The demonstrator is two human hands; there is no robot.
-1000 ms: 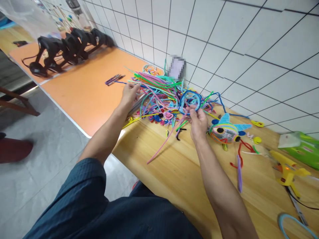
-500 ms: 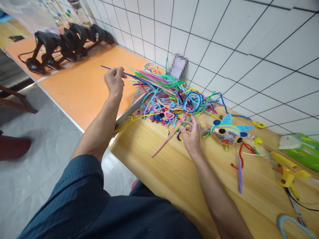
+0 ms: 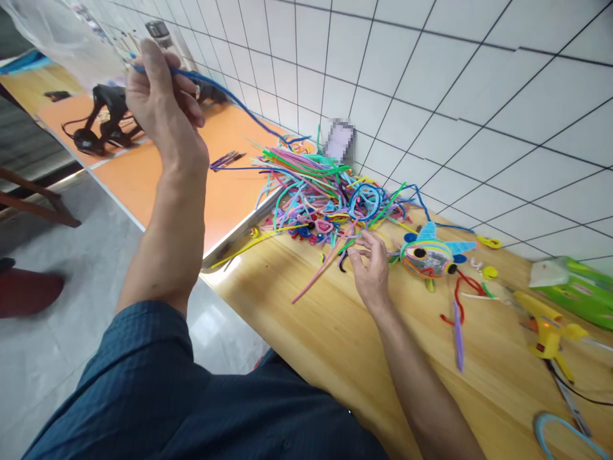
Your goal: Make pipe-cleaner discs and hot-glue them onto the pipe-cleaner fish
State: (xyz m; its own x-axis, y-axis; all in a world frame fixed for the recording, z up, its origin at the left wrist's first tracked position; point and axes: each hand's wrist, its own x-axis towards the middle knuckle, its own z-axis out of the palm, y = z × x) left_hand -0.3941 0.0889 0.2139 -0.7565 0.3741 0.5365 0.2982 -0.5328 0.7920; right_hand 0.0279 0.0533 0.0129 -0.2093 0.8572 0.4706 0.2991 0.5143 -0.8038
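My left hand [image 3: 165,102] is raised over the orange table, its fingers pinching one end of a blue pipe cleaner [image 3: 230,96]. The pipe cleaner's far end droops to the top of a tangled pile of coloured pipe cleaners [image 3: 311,169] by the wall. My right hand [image 3: 371,265] hovers at the near side of the pile with fingers curved and apart, holding nothing. Close to it lie a pink pipe cleaner [image 3: 316,278] and a short black one [image 3: 342,262]. Right of that hand rests a fish-shaped craft [image 3: 428,255] with light blue fins.
A yellow glue gun [image 3: 548,326] with its cord, scissors [image 3: 569,399] and a green packet [image 3: 577,291] lie at the right. A purple strip [image 3: 458,335] is beside red pipe cleaners [image 3: 462,287]. Black devices [image 3: 108,118] stand on the orange table [image 3: 143,185]. A pixelated phone-like object [image 3: 340,139] leans on the wall.
My left hand has risen up and left, drawing the blue pipe cleaner out of the pile. My right hand has let go of the blue ring and come back toward me.
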